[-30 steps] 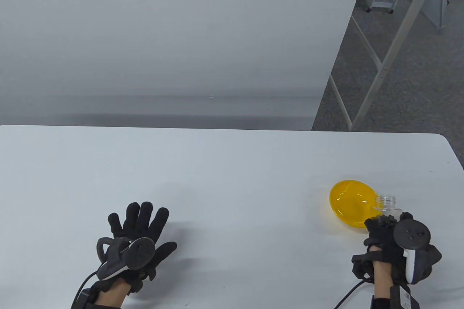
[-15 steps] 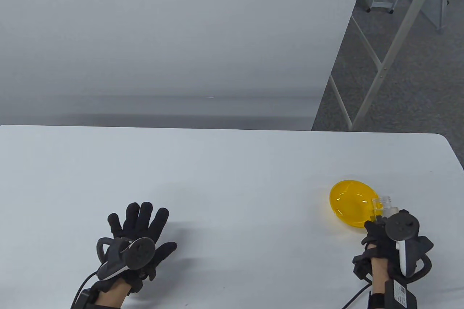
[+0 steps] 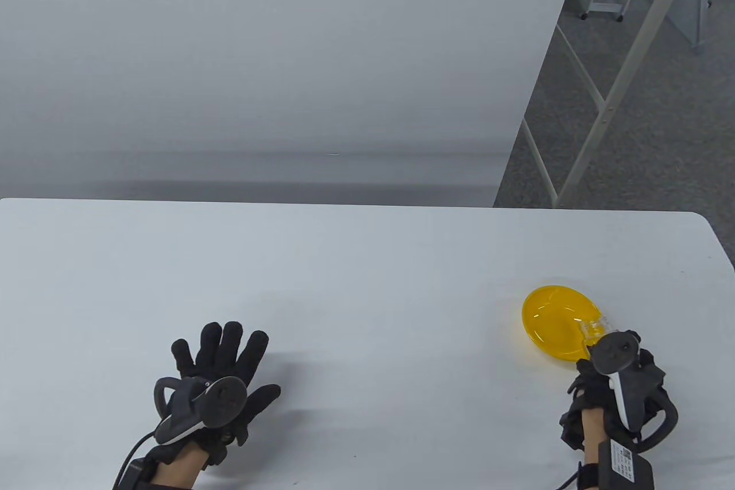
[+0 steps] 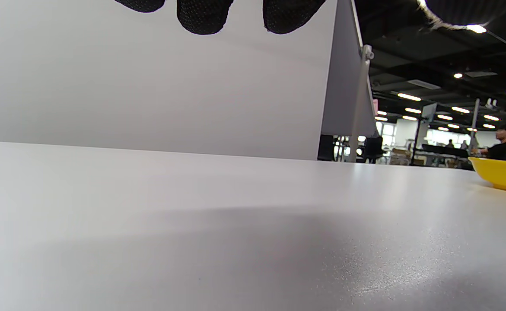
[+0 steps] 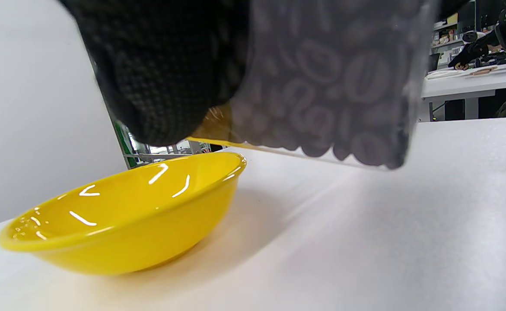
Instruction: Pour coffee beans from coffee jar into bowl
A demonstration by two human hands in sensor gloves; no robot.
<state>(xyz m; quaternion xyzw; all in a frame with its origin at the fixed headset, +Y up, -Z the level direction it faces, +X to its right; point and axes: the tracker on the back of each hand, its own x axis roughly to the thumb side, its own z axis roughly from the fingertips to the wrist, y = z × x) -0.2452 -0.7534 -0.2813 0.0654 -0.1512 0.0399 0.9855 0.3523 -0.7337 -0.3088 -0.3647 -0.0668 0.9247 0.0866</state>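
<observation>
A yellow bowl (image 3: 554,323) sits on the white table at the right; it also shows in the right wrist view (image 5: 123,216) and at the far right of the left wrist view (image 4: 501,172). My right hand (image 3: 608,381) grips a clear coffee jar (image 3: 594,329) and holds it tilted, its open mouth over the bowl's near rim. In the right wrist view the jar (image 5: 335,86) holds coffee beans, lifted above the table beside the bowl. No beans show in the bowl. My left hand (image 3: 221,361) rests flat on the table at the left, fingers spread, holding nothing.
The white table (image 3: 356,283) has its far edge near a grey partition wall (image 3: 258,65). Its right edge lies close to the bowl. Metal frame legs (image 3: 608,105) stand on the carpet beyond the table at the right.
My right hand has rotated and tipped the jar from upright toward the bowl, bringing its mouth over the rim. The left hand has not moved.
</observation>
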